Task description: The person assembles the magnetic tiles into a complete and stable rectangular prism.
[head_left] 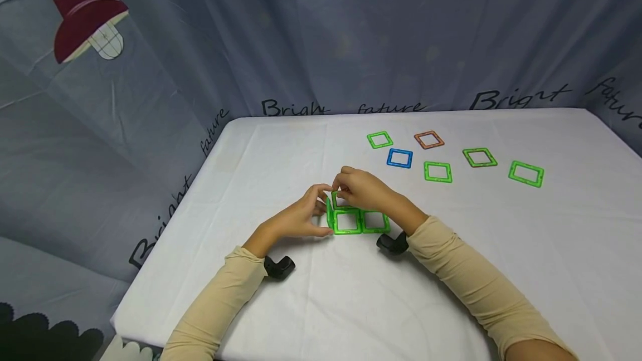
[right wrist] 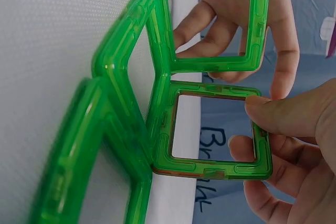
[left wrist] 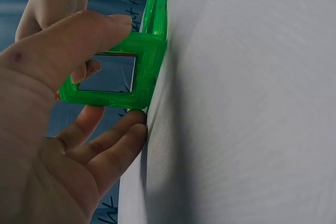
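Note:
Two green square magnetic tiles lie flat side by side, the left one [head_left: 347,232] and the right one [head_left: 376,230]. Along the left tile's left edge stands an upright green tile [right wrist: 257,24]. My left hand [head_left: 307,215] holds this one, thumb on its near edge and fingers toward the far side. Another green tile [right wrist: 212,173] rises from the back edge, a reddish line showing along its frame. My right hand [head_left: 365,189] pinches that tile's upper edge between thumb and fingers. In the right wrist view, the two raised tiles stand close together at their corner.
Farther back on the white table [head_left: 261,183] lie several loose tiles: a blue one [head_left: 399,166], an orange one [head_left: 428,146] and green ones, such as the far right one [head_left: 526,181]. A grey printed curtain [head_left: 401,54] hangs behind the table.

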Action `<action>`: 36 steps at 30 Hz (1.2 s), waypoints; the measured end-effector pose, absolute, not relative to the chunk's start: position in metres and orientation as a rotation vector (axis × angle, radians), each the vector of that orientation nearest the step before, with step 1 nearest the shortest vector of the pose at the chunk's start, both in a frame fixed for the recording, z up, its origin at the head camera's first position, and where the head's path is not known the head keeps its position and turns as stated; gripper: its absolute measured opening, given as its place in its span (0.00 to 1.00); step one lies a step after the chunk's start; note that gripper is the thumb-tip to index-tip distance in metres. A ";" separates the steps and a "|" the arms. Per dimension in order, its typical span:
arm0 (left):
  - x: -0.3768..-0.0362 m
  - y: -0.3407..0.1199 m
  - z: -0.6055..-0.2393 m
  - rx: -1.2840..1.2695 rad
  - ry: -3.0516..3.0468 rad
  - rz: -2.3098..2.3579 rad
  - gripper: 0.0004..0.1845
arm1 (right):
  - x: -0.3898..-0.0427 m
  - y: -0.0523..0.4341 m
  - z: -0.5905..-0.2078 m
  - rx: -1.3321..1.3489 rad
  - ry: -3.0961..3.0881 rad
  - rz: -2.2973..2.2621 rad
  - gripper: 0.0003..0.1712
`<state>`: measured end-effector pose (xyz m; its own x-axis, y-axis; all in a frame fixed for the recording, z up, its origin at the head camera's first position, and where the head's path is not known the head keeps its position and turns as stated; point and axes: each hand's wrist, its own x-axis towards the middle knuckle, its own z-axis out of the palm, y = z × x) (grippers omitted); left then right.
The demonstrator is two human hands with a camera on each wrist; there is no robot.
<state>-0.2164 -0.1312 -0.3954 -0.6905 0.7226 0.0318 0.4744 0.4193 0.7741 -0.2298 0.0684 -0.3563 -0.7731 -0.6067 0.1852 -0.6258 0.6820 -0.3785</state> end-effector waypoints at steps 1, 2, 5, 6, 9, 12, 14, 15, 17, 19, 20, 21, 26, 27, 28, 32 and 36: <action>-0.216 -0.131 -0.395 1.033 2.365 1.153 0.47 | -0.230 0.068 -0.356 1.041 -2.847 0.670 0.06; -0.217 -0.131 -0.395 1.029 2.358 1.162 0.48 | -0.230 0.068 -0.356 1.040 -2.852 0.673 0.06; -0.217 -0.131 -0.396 1.022 2.337 1.183 0.49 | -0.229 0.068 -0.356 1.034 -2.861 0.692 0.06; -0.217 -0.131 -0.396 1.024 2.330 1.190 0.49 | -0.229 0.068 -0.356 1.035 -2.862 0.699 0.06; -0.217 -0.131 -0.396 1.025 2.327 1.193 0.49 | -0.229 0.068 -0.357 1.043 -2.869 0.723 0.06; -0.217 -0.131 -0.395 1.024 2.346 1.170 0.48 | -0.229 0.068 -0.357 1.047 -2.879 0.744 0.06; -0.217 -0.131 -0.395 1.025 2.365 1.153 0.48 | -0.230 0.068 -0.358 1.048 -2.887 0.754 0.05; -0.216 -0.131 -0.395 1.026 2.372 1.147 0.48 | -0.230 0.068 -0.358 1.049 -2.888 0.758 0.05; -0.216 -0.131 -0.395 1.030 2.381 1.145 0.47 | -0.231 0.069 -0.359 1.052 -2.894 0.767 0.05; -0.216 -0.131 -0.395 1.027 2.388 1.142 0.47 | -0.232 0.069 -0.359 1.058 -2.898 0.778 0.05; -0.216 -0.131 -0.395 1.023 2.388 1.143 0.47 | -0.232 0.069 -0.359 1.060 -2.902 0.784 0.04; -0.216 -0.131 -0.395 1.019 2.386 1.145 0.47 | -0.232 0.069 -0.359 1.063 -2.906 0.792 0.04; -0.216 -0.131 -0.396 0.998 2.362 1.166 0.46 | -0.232 0.070 -0.357 1.087 -2.916 0.819 0.05; -0.216 -0.131 -0.396 0.998 2.357 1.170 0.46 | -0.232 0.070 -0.357 1.091 -2.917 0.824 0.05; -0.216 -0.131 -0.397 1.000 2.355 1.174 0.46 | -0.232 0.071 -0.356 1.094 -2.918 0.825 0.06; -0.217 -0.131 -0.397 1.016 2.360 1.170 0.46 | -0.232 0.071 -0.355 1.082 -2.939 0.839 0.06; -0.217 -0.130 -0.397 1.027 2.375 1.158 0.46 | -0.233 0.072 -0.355 1.074 -2.963 0.844 0.06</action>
<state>-0.2173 -0.1301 -0.3971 -0.6969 0.7162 0.0364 0.4695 0.4174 0.7780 -0.2326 0.0715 -0.3549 -0.7769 -0.6268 0.0599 -0.5642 0.6507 -0.5081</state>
